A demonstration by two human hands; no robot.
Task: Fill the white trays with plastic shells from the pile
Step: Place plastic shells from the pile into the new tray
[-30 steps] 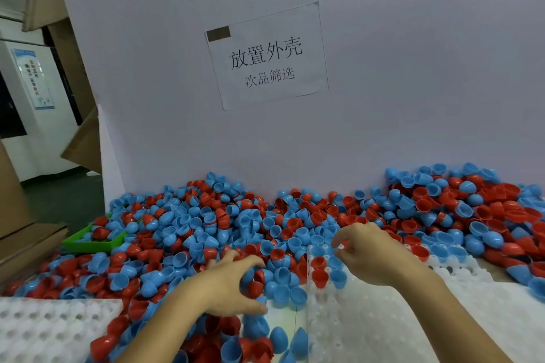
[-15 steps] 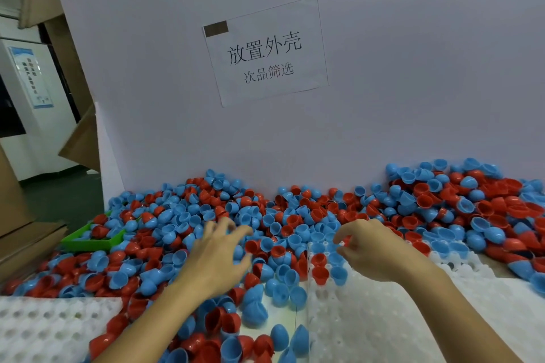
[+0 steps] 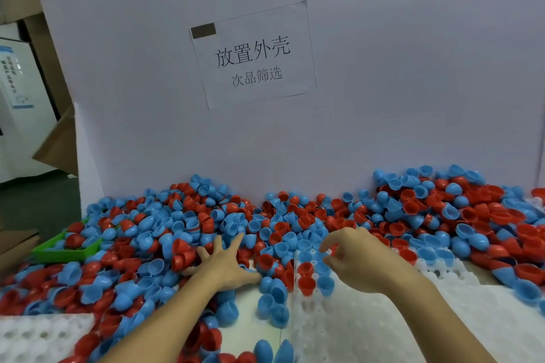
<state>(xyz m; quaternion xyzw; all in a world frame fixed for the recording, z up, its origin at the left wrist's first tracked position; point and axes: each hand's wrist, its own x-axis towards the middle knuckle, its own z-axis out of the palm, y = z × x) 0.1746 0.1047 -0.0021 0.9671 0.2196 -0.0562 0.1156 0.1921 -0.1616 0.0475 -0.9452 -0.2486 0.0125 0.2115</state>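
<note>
Left hand [image 3: 224, 267] lay flat, fingers spread, pressing into pile of red and blue shells [image 3: 182, 233], grasping nothing. Right hand [image 3: 358, 259] hovered over far edge of white tray [image 3: 368, 330], fingers curled; whether it pinched shell, could not tell. Few shells [image 3: 306, 284] sat in tray's far pockets. Second white tray [image 3: 35, 336] lay near left. Green bin [image 3: 63, 253] half buried at pile's left edge. Paper sign [image 3: 253, 56] hung on white board behind.

Pile of red and blue plastic shells [image 3: 188, 233] heaped against the back board. White trays: right tray [image 3: 383, 327] holds a few seated shells; left tray [image 3: 38, 336] lies partly overlapped.
</note>
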